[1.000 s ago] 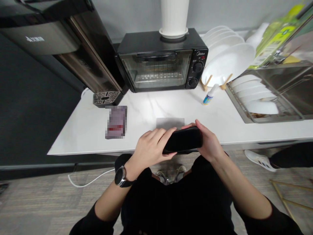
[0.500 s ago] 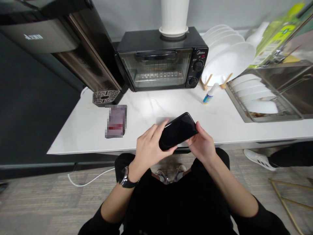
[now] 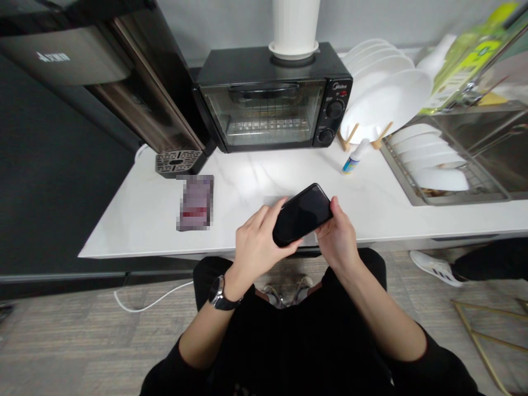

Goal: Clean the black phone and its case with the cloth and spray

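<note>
Tilting further now, the phone (image 3: 302, 214) is rising at its far end compared with a second ago, over the near edge of the counter (image 3: 247, 181). Left hand (image 3: 256, 247) is curling round its lower end, fingers on top, wrist bent, watch (image 3: 218, 295) showing. Right hand (image 3: 336, 237) is cupping the other end from beneath, thumb along the edge. Behind, plates (image 3: 385, 96) are standing in a rack, bowls (image 3: 429, 159) are lying in the sink tray. Beside the toaster oven (image 3: 272, 102), one flat item (image 3: 195, 202) is blurred out.
</note>
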A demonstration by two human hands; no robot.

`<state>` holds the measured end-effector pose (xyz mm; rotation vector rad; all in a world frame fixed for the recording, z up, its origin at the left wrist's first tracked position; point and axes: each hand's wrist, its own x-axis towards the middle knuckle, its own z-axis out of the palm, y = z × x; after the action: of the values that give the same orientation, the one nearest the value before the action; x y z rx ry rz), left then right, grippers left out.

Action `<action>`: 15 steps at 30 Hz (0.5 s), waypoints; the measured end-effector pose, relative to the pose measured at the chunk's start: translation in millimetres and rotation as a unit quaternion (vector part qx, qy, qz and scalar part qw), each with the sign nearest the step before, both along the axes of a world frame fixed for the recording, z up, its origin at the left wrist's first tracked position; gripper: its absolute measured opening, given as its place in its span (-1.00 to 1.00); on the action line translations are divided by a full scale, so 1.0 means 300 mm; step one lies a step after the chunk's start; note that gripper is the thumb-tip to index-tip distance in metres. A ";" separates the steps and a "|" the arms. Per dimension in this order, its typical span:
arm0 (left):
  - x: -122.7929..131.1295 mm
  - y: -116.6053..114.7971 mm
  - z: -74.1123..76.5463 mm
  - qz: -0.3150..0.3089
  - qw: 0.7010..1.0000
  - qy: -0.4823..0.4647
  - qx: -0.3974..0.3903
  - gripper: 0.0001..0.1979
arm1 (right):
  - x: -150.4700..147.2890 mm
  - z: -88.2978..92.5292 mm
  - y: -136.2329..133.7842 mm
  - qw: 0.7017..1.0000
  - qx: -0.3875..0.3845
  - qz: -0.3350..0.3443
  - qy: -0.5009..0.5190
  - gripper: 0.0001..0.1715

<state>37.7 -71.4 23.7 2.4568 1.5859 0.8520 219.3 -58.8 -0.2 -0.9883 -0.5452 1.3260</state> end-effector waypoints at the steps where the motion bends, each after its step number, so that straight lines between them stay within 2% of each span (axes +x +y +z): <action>1: 0.002 0.000 -0.002 0.002 1.000 0.001 -0.002 -0.11 | 0.000 -0.007 0.004 1.000 -0.004 -0.005 0.008 -0.56; 4: 0.005 -0.002 -0.008 -0.009 1.000 -0.019 -0.013 -0.10 | 0.011 -0.027 0.017 0.998 -0.042 0.002 0.035 -0.62; 7: 0.007 -0.003 -0.010 -0.018 0.998 -0.051 -0.031 -0.08 | 0.023 -0.029 0.027 0.999 -0.051 -0.009 0.014 -0.62; 11: 0.008 0.004 -0.012 -0.035 0.994 -0.077 -0.069 -0.03 | 0.023 0.002 0.027 0.994 0.031 -0.018 -0.107 -0.45; 15: 0.006 0.009 -0.026 -0.051 0.990 -0.112 -0.075 -0.06 | 0.030 0.024 0.022 0.967 0.100 -0.021 -0.233 -0.61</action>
<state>39.5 -68.6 15.9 2.2292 1.3812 0.9198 228.2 -52.3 6.9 -1.1394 -0.9879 0.9753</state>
